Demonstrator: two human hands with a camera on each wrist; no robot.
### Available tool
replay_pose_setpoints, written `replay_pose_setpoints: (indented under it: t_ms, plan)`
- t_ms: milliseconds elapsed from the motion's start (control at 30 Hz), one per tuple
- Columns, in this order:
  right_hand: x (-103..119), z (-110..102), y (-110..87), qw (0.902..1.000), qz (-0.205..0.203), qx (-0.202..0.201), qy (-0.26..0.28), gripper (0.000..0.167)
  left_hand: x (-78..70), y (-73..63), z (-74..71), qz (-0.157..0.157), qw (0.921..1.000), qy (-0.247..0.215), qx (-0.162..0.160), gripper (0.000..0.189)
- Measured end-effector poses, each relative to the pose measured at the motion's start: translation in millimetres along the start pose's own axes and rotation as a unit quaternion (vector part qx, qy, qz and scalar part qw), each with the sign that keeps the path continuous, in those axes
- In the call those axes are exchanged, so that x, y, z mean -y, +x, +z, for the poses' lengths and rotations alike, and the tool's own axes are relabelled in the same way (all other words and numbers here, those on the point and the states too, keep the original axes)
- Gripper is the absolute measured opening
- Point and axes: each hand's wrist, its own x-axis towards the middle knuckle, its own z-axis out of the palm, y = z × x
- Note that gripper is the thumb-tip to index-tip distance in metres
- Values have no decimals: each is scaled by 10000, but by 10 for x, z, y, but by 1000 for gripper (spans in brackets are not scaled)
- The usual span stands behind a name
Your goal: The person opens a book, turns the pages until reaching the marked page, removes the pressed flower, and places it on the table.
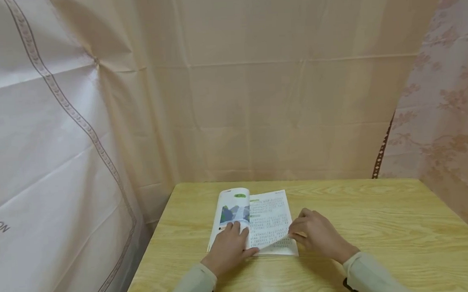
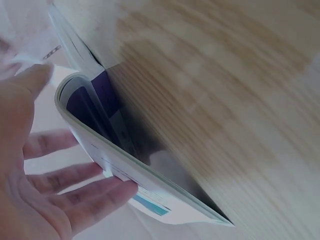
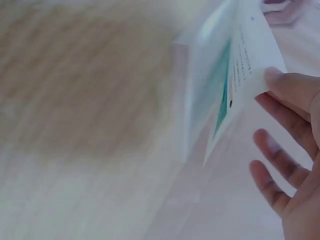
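Observation:
An open book (image 1: 267, 215) lies on the wooden table, its left page (image 1: 225, 208) carrying a waterfall picture and its right side printed text. My left hand (image 1: 229, 245) rests on the lower part of the left page with straight fingers; in the left wrist view those fingers (image 2: 100, 200) press on the page, which bulges up near the spine. My right hand (image 1: 315, 232) pinches the lower right corner of a lifted page (image 3: 250, 65) between thumb and forefinger. In the right wrist view the other fingers stand free of the paper.
The light wooden table (image 1: 381, 226) extends on both sides of the book. Beige cloth (image 1: 275, 95) hangs behind its far edge, a white cloth (image 1: 41, 173) at the left and a flowered one (image 1: 454, 108) at the right.

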Motion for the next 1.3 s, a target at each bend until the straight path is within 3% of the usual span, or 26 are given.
replay_pose_setpoints:
  t_ms: [133,333,433,633,700,833,1000,1133,1300]
  plan:
    - [28,-39,61,9988,-66,-484,97,16,-67,43,22,-123,9997,218,48,70]
    - [41,-52,71,9953,482,-839,-43,28,-85,61,35,-32,9977,367,-577,43]
    - [35,-23,20,9947,899,-470,-165,32,-96,63,35,-76,9966,355,-737,34]
    - [13,107,-178,9859,1195,1172,-7,34,-134,64,30,-365,9957,485,-693,44]
    - [8,138,-232,9814,1228,1476,84,37,-140,63,34,-512,9955,436,-671,50]
    - [-9,178,-280,9810,1229,1502,9,38,-128,54,58,-630,9927,71,-1029,74]
    - [-17,169,-256,9811,1213,1507,-85,38,-93,42,77,-410,9836,-345,-1723,99]
    - [-19,163,-234,9791,1242,1608,-90,38,-69,56,59,-423,9828,-480,-1731,89]
    - [-16,179,-222,9820,1143,1497,-112,39,-36,59,36,-388,9876,290,-1491,56]
